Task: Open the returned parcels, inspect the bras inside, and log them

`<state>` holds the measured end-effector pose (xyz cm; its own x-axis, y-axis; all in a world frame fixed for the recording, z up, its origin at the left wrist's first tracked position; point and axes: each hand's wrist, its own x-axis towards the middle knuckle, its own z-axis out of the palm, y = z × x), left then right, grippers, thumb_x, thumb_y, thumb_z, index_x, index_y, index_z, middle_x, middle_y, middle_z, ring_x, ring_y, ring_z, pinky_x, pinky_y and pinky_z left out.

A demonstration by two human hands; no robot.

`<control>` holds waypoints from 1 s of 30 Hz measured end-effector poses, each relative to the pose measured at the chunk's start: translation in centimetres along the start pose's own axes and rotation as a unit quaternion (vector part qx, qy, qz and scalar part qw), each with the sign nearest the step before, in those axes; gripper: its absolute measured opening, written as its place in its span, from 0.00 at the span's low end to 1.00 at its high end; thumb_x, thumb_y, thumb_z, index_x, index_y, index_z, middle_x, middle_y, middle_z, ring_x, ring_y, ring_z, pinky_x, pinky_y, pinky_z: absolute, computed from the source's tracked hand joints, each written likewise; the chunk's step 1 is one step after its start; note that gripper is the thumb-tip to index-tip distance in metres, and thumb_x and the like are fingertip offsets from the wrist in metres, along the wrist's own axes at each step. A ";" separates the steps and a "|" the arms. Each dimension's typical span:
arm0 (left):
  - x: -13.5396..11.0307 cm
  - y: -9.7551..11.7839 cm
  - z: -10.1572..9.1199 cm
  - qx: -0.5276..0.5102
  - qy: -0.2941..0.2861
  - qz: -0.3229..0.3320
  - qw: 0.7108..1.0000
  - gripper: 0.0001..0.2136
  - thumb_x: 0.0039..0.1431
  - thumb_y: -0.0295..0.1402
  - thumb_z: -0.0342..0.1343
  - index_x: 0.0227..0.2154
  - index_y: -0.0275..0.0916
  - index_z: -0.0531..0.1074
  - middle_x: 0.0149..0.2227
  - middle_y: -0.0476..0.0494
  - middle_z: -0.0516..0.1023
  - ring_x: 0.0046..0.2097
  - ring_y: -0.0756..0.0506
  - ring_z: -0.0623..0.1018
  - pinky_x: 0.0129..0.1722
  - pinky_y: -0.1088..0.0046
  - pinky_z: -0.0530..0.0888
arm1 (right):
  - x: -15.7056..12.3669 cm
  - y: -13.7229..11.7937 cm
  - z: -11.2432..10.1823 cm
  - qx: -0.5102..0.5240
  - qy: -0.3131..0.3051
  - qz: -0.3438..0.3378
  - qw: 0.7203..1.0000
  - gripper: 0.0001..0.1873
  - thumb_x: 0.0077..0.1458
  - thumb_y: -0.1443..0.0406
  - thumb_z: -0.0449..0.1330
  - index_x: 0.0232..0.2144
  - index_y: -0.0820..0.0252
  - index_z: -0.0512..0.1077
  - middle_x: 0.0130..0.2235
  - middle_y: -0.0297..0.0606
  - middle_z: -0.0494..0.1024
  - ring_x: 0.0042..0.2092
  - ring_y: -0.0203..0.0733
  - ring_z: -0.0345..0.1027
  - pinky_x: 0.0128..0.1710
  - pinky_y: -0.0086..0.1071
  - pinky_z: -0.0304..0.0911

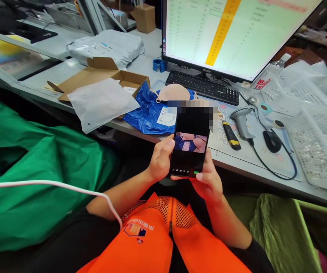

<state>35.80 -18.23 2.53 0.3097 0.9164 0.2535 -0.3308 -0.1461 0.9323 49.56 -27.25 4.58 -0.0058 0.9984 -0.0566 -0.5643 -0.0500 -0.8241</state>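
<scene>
A black smartphone [190, 161] is held upright between both hands at the desk's front edge. My left hand [161, 159] is closed on its left side, thumb along the edge. My right hand [208, 178] grips the lower right corner, with the thumb by a green button on the screen. The screen displays a photo of beige bra cups on blue plastic. Just behind the phone, a beige bra [174, 92] lies on a blue plastic mailer bag [146, 113] with a white label; part of both is hidden by the phone and a blurred patch.
A white pouch [103, 102] rests on an open cardboard box [86, 79] at left. Behind stand a monitor [237, 38] and keyboard [203, 87]. At right lie a utility knife [231, 135], barcode scanner [243, 123], mouse [272, 140] and white basket [316, 148].
</scene>
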 end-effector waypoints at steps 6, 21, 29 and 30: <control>0.2 0.1 0.1 -0.001 -0.004 0.016 1.000 0.25 0.74 0.54 0.51 0.45 0.37 0.82 0.39 0.40 0.84 0.37 0.43 0.79 0.39 0.68 0.75 | 0.0 -0.1 0.3 -0.008 0.023 0.005 1.000 0.40 0.47 0.69 0.63 0.63 0.40 0.67 0.62 0.32 0.77 0.53 0.52 0.81 0.49 0.62 0.83; -0.1 -0.5 0.2 -0.001 -0.006 0.023 1.000 0.24 0.74 0.53 0.51 0.44 0.38 0.83 0.38 0.42 0.82 0.37 0.42 0.78 0.41 0.67 0.75 | -0.3 0.0 0.0 0.002 0.015 0.004 1.000 0.37 0.49 0.67 0.66 0.61 0.41 0.65 0.61 0.35 0.79 0.55 0.55 0.81 0.51 0.63 0.81; 0.4 -0.8 0.0 0.021 -0.039 0.042 0.998 0.22 0.76 0.49 0.49 0.51 0.38 0.80 0.48 0.39 0.84 0.47 0.40 0.81 0.47 0.67 0.76 | 0.2 -0.3 -0.6 0.003 0.008 -0.013 1.000 0.34 0.51 0.64 0.69 0.59 0.43 0.65 0.62 0.38 0.76 0.56 0.55 0.77 0.44 0.59 0.84; 0.5 -0.8 0.0 0.020 -0.040 0.044 0.998 0.20 0.76 0.47 0.49 0.52 0.38 0.79 0.49 0.40 0.83 0.48 0.41 0.81 0.48 0.68 0.76 | 0.3 -0.2 -0.7 0.001 0.011 -0.018 1.000 0.34 0.51 0.64 0.70 0.58 0.43 0.65 0.62 0.38 0.76 0.56 0.55 0.77 0.43 0.58 0.84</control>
<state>36.19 -17.68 1.88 0.3517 0.8672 0.3525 -0.3242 -0.2404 0.9149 50.27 -26.94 4.36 0.0336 0.9987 -0.0390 -0.5655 -0.0132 -0.8247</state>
